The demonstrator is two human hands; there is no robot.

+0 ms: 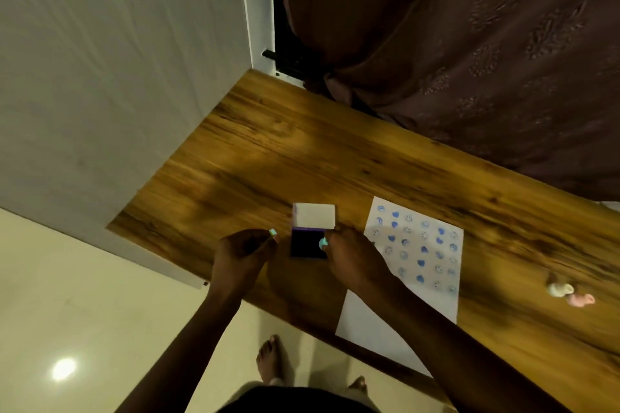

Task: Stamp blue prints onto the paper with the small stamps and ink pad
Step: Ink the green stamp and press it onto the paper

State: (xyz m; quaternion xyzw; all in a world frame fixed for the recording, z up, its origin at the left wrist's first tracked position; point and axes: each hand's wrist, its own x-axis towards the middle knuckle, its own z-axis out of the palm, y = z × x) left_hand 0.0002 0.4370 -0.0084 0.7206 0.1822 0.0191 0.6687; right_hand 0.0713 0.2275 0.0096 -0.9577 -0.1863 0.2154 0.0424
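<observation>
A small ink pad (307,245) lies open on the wooden table (302,151). Its dark blue pad faces up and its white lid (314,215) is flipped back behind it. My right hand (352,258) grips the pad's right edge, with the teal-nailed thumb resting on the ink surface. My left hand (243,255) is curled just left of the pad, and nothing shows in it. To the right lies a white paper (364,322) with several rows of blue prints. Two small stamps, one white (557,288) and one pink (580,299), lie further right on the table.
A brown curtain (469,43) hangs along the table's far side and a white wall panel (117,60) stands on the left. The table's near edge runs diagonally, and my bare feet (268,359) stand on the cream floor below it.
</observation>
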